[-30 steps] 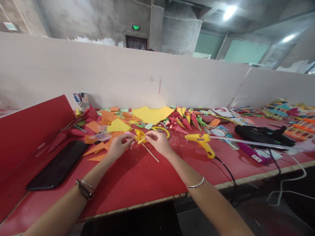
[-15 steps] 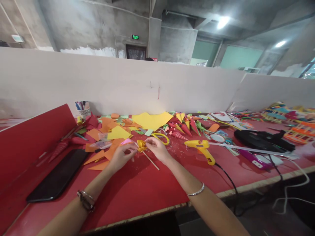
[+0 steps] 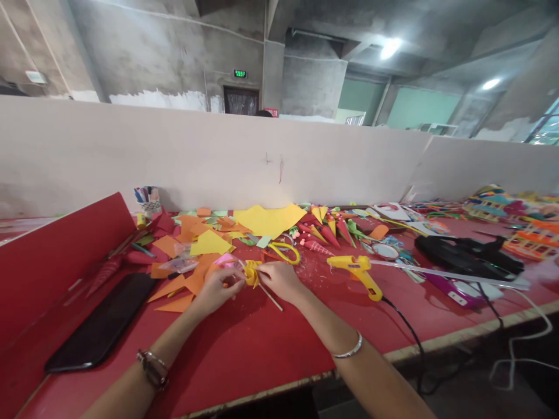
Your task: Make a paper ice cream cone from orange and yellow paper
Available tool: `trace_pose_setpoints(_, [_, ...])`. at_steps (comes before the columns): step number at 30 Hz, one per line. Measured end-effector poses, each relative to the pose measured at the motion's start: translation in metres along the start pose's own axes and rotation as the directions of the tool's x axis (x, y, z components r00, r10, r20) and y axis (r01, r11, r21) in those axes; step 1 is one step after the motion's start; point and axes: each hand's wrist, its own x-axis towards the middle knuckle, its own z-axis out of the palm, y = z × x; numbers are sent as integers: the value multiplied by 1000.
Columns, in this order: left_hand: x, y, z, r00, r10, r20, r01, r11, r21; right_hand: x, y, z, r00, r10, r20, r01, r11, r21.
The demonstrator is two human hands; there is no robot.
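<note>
A small rolled yellow paper flower (image 3: pixel 251 272) sits on the end of a thin wooden stick (image 3: pixel 271 295) just above the red table (image 3: pixel 244 343). My left hand (image 3: pixel 217 287) pinches the flower from the left with its fingers closed. From the right, my right hand (image 3: pixel 282 279) pinches the flower and the stick's top, fingers closed too. The stick slants down to the right beneath my right hand.
A yellow glue gun (image 3: pixel 358 272) with a black cord lies right of my hands. Yellow-handled scissors (image 3: pixel 283 251) lie just behind. Orange and yellow paper scraps (image 3: pixel 205 238) and paper cones (image 3: pixel 327 227) cover the back. A black phone (image 3: pixel 98 326) lies left. A pen cup (image 3: pixel 148 199) stands by the divider.
Both hands have stayed pinched on the flower while it was wound tighter on the stick. The camera has tilted up a little, so the hands sit lower in view.
</note>
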Motion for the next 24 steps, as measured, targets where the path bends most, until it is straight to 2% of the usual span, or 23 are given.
trace_pose_setpoints(6, [1,-5,0,999,-31,-14,31,999,10,1,8,-4,1000,-9,-9,8,997,-79])
trace_pose_setpoints(15, [3,-5,0,991,-93,-99,101,992,78,2,18,-5,996,-85,28,87,993,-79])
trace_pose_setpoints(19, [3,-5,0,992,-38,-118,57,985,161,2,18,-7,994,-103,19,105,990,-93])
trace_pose_setpoints(24, [3,-7,0,995,60,-78,-34,954,298,2,18,-7,993,-116,15,116,987,-110])
